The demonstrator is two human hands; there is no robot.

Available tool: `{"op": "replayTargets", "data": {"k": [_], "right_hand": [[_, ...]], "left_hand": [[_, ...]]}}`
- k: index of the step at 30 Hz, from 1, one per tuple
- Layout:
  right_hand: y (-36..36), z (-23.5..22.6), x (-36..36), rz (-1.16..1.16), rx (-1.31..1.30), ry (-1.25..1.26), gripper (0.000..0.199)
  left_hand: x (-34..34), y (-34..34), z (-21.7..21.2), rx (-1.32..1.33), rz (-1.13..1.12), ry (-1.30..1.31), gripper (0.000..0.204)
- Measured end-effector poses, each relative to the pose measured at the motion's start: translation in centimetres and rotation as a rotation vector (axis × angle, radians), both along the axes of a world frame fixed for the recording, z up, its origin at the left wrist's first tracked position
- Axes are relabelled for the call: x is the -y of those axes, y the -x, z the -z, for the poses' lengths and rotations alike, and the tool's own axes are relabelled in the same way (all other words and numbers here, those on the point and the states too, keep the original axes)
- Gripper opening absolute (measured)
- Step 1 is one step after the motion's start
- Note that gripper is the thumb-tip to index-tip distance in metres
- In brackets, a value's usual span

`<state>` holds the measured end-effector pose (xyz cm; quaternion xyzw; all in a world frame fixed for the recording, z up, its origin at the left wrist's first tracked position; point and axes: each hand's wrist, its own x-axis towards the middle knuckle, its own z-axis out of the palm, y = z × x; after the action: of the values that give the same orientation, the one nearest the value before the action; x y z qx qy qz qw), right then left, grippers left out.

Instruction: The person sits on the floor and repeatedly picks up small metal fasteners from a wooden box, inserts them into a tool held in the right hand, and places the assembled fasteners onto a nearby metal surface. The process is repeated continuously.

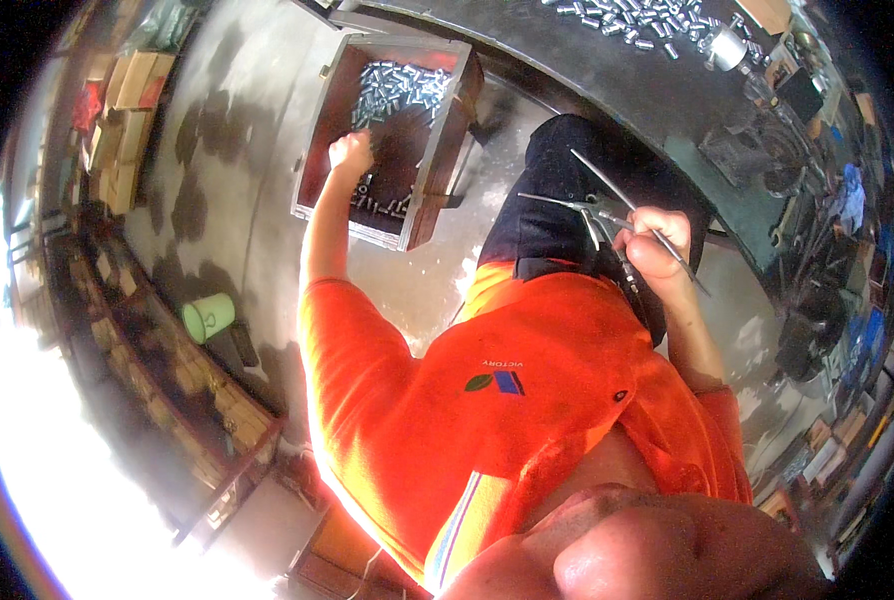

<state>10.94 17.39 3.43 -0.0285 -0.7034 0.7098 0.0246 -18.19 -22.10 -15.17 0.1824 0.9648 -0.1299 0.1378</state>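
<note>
A mottled grey concrete floor point(237, 130) spreads around the left hand point(351, 152), marked with dark damp patches. Farther left of it, stacked cardboard boxes point(127, 110) and long wooden shelving point(167, 370) line the edge, with a green bucket point(208, 317) below. Beyond the right hand point(659, 243) runs a dark workbench point(607, 80). Strong glare whitens the lower left.

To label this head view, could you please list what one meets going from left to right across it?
Cardboard boxes → green bucket → left hand in the wooden crate → right hand holding thin metal rods → cluttered dark workbench.
</note>
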Motion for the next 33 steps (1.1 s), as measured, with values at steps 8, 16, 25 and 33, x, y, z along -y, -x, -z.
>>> {"op": "replayTargets", "data": {"k": [8,16,25,33], "right_hand": [[-0.6,1.0,-0.4,-0.007,0.024,-0.048,0.026],[-1.1,1.9,-0.7,-0.004,-0.015,-0.122,0.025],[-1.2,1.6,-1.1,0.0,0.01,-0.031,0.025],[-0.3,1.6,-0.3,-0.036,-0.029,-0.13,0.022]], "left_hand": [[-0.7,-0.4,0.5,-0.036,-0.091,-0.008,0.021],[-0.9,-1.7,2.1,0.018,-0.177,0.031,0.025],[-1.1,-2.5,-0.8,0.041,-0.277,-0.159,0.034],[-7.6,-6.4,-10.6,0.512,-0.45,-1.74,0.013]]}}
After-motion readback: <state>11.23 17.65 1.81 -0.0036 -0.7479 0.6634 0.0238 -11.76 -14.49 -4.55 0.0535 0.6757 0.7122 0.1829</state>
